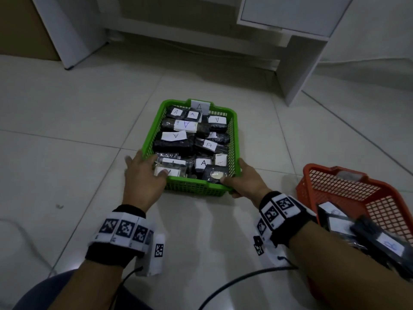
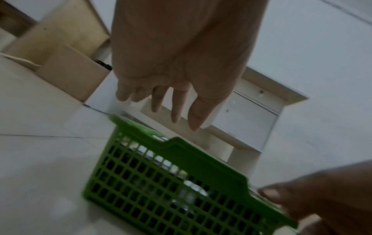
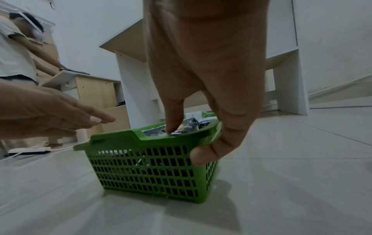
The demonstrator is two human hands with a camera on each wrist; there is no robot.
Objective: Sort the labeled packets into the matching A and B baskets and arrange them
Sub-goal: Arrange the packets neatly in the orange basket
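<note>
The green basket (image 1: 233,139) stands on the tiled floor (image 1: 67,153), filled with dark packets (image 1: 174,144) that carry white labels marked A. Both hands meet it at its near end. The left hand (image 1: 143,175) lies over the basket's near left corner, fingers straight and slightly spread, the fingertips reaching over the rim above a packet there; whether they touch it cannot be told. In the left wrist view the fingers (image 2: 177,108) hang extended above the basket's rim, gripping nothing. The right hand (image 1: 245,180) is clamped on the basket's near right corner: in the right wrist view one finger (image 3: 173,114) presses down on a packet just inside the rim while the thumb (image 3: 209,152) bears against the outside of the mesh wall. To the right of the green basket, near but apart, an orange basket (image 1: 348,184) holds packets with white labels, partly behind the right forearm.
</note>
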